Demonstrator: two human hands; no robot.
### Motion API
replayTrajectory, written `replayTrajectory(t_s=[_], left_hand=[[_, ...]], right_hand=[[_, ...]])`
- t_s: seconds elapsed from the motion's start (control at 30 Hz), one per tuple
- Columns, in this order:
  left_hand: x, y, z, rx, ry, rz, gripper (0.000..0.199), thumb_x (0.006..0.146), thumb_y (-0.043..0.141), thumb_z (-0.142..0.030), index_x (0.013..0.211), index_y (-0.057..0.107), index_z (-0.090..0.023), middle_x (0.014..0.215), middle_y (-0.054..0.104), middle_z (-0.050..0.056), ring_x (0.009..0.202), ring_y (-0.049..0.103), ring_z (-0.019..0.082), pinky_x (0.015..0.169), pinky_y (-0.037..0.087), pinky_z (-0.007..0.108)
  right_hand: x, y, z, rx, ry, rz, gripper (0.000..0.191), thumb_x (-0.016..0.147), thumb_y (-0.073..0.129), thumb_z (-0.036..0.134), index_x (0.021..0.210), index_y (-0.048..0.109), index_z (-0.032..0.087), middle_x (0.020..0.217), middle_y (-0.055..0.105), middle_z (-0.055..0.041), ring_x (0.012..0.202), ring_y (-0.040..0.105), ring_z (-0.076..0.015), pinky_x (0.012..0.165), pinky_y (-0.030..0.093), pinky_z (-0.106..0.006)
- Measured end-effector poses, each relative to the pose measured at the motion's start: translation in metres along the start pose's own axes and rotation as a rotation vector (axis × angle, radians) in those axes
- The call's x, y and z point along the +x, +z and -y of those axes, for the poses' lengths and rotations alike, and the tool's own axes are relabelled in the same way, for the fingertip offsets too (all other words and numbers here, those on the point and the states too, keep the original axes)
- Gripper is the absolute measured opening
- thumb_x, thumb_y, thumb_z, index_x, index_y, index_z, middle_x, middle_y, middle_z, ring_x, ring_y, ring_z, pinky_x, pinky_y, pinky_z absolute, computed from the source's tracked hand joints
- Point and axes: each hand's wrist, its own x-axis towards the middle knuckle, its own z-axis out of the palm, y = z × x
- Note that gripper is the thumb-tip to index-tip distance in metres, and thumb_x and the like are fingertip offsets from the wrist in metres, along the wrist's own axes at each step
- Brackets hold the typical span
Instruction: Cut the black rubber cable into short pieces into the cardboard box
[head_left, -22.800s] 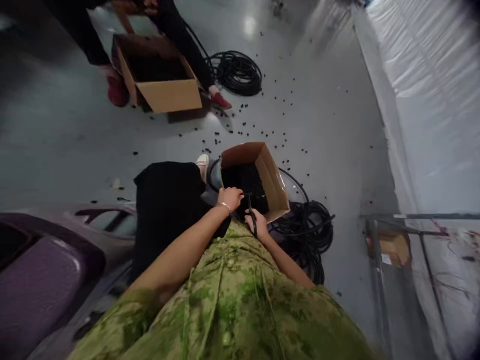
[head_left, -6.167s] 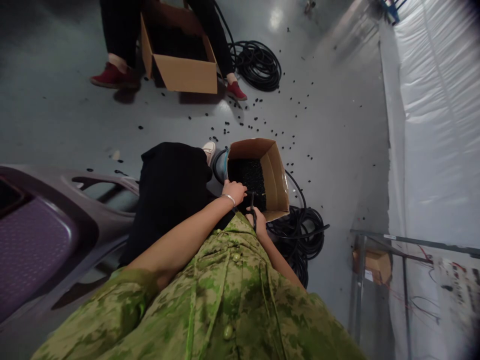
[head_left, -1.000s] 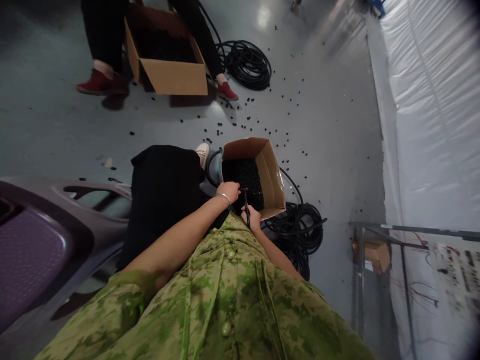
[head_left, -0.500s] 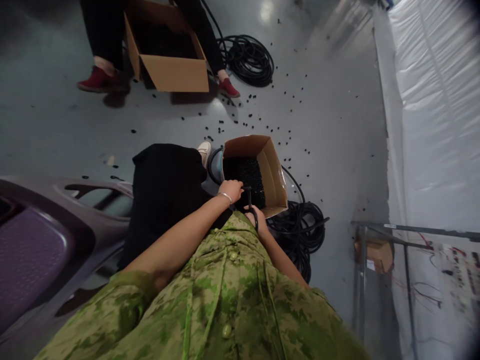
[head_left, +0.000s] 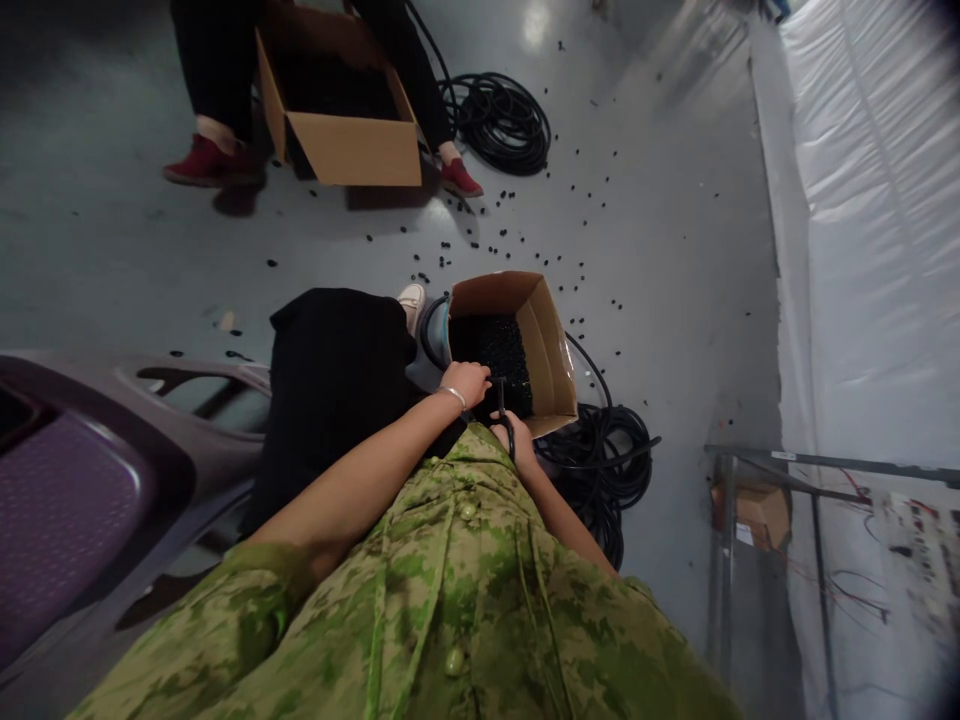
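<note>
My left hand [head_left: 466,382], with a bracelet at the wrist, is closed on a thin black hose [head_left: 496,380], whose short end sticks out past the fingertips. Close by, my right hand [head_left: 516,432] grips a pair of scissors [head_left: 503,405] with black handles. The scissor blades point away from me and meet the hose end; whether they are apart is too small to tell. Both hands are over the near edge of an open cardboard box [head_left: 551,350]. Inside the box lies a heap of small black cut pieces [head_left: 501,345].
Coiled black hose [head_left: 619,450] lies right of the box. Small black pieces [head_left: 502,235] are scattered on the floor. Ahead, a seated person with red shoes [head_left: 214,162] has another cardboard box [head_left: 356,150] and a hose coil [head_left: 510,125]. A purple chair [head_left: 67,510] stands left, a metal frame [head_left: 727,550] right.
The hose end beyond my left fingertips looks slightly lower and shorter. Both hands keep nearly the same place, and the whole view has shifted a little.
</note>
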Motion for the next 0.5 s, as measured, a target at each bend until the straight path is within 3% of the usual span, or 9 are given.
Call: replayTrajectory(t_s=[0.3,0.5], left_hand=[[0.0001,0.0003,0.0002,-0.023,-0.024,0.009,0.033,0.097,0.049,-0.033,0.117,0.074,-0.021,0.119,0.074,0.013,0.112,0.068,0.027,0.094,0.048,0.037],[-0.0009,0.0005,-0.0021,-0.004,0.033,0.039,0.033,0.096,0.050,-0.032,0.116,0.075,-0.021,0.120,0.074,0.013,0.112,0.068,0.028,0.096,0.048,0.038]], right_hand=[[-0.0018,0.0007,0.0027,-0.022,0.013,-0.014,0.031,0.078,0.057,0.043,0.092,0.076,0.022,0.079,0.073,0.0005,0.072,0.063,-0.0194,0.073,0.049,-0.028],[-0.0007,0.0019,0.0007,-0.031,0.022,-0.025,0.031,0.079,0.056,0.043,0.091,0.075,0.023,0.080,0.073,0.0002,0.073,0.063,-0.0198,0.075,0.048,-0.029]])
